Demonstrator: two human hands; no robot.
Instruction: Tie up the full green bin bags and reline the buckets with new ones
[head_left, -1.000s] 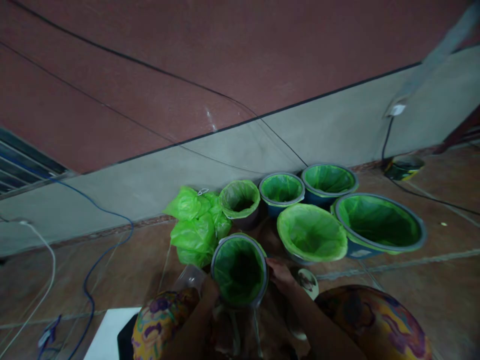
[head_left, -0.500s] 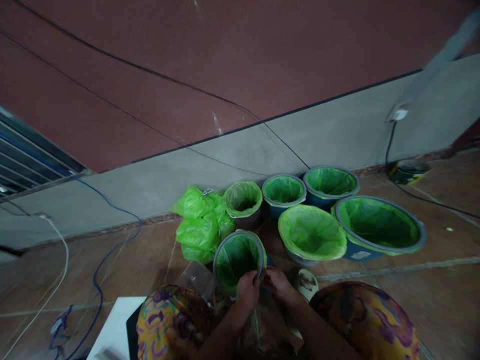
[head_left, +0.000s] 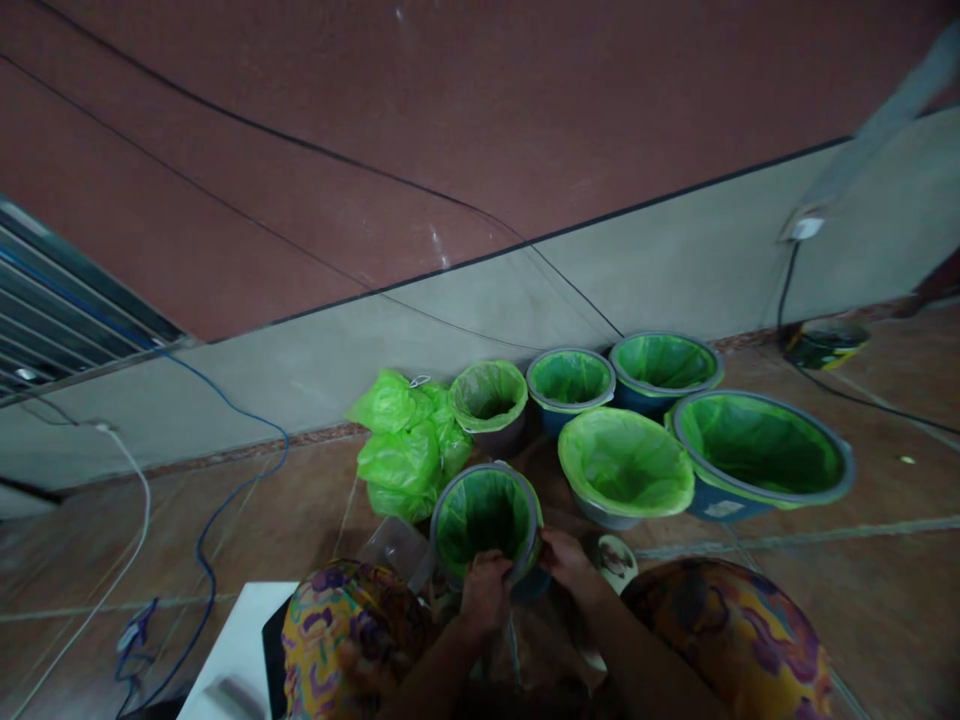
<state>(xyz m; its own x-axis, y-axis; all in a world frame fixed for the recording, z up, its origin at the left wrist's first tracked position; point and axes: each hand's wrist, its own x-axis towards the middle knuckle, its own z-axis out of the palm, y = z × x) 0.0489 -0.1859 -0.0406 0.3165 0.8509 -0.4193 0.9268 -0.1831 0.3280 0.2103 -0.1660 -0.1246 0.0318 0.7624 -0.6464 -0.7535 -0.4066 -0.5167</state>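
Between my knees stands a small trash bin (head_left: pixel 535 512) with a grey ring rim. A green bin bag (head_left: pixel 463 520) lines it, and its edge shows outside the rim. My left hand (head_left: pixel 486 592) grips the near rim, fingers bent over it into the opening. On the right side, my right hand (head_left: pixel 568 562) pinches the bag's edge just outside the rim; the exact fingertip contact is dim. Close by on the left are a clear plastic container (head_left: pixel 397 550) and puffed green bags (head_left: pixel 399 460). A white round lid-like thing (head_left: pixel 616 562) lies right of my right hand.
Several more lined bins stand by the wall, among them a large oval one (head_left: pixel 846 470) and a pale-green-lined one (head_left: pixel 626 460). A blue cable (head_left: pixel 206 540) crosses the tiled floor at left, near a white board (head_left: pixel 238 640). A dark tub (head_left: pixel 825 345) sits far right.
My left hand has shifted slightly down and left along the near rim. My right hand has moved up along the bin's right side, so the hands are farther apart.
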